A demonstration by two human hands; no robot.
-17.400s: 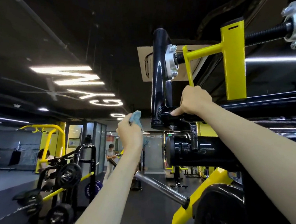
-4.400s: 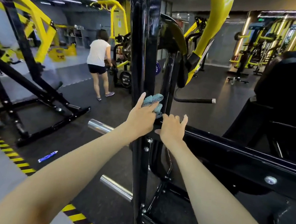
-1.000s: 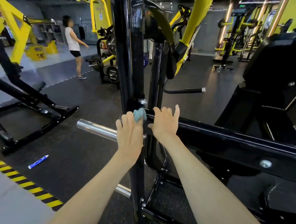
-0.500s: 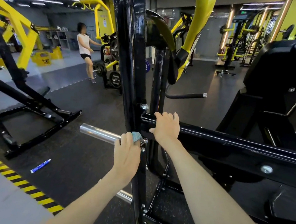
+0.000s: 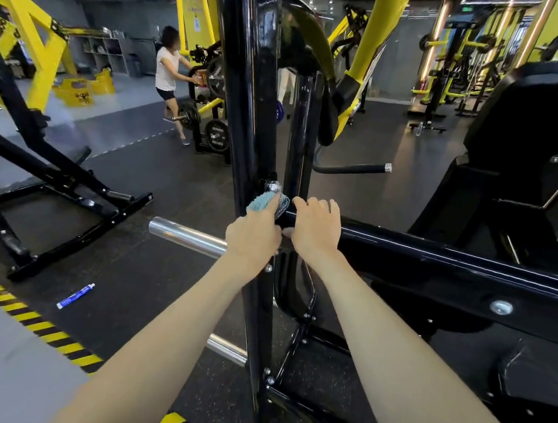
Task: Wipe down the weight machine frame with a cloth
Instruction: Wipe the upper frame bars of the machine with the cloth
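Observation:
A glossy black upright post (image 5: pixel 247 70) of the weight machine frame rises through the middle of the head view. A black crossbar (image 5: pixel 454 264) runs from it to the right. My left hand (image 5: pixel 252 236) holds a small teal cloth (image 5: pixel 264 203) against the post, just under a silver bolt (image 5: pixel 273 186) at the joint. My right hand (image 5: pixel 315 227) grips the crossbar right beside the post, fingers curled over its top. The two hands almost touch.
A chrome peg (image 5: pixel 185 236) sticks out to the left behind my left hand. A blue tube (image 5: pixel 75 296) lies on the dark floor near yellow-black hazard tape (image 5: pixel 28 319). Another black frame (image 5: pixel 53 180) stands at left. A person (image 5: pixel 170 72) works at a plate rack behind.
My left hand has slid the cloth up the post from below the crossbar to the bolt at the joint. My right hand stays on the crossbar.

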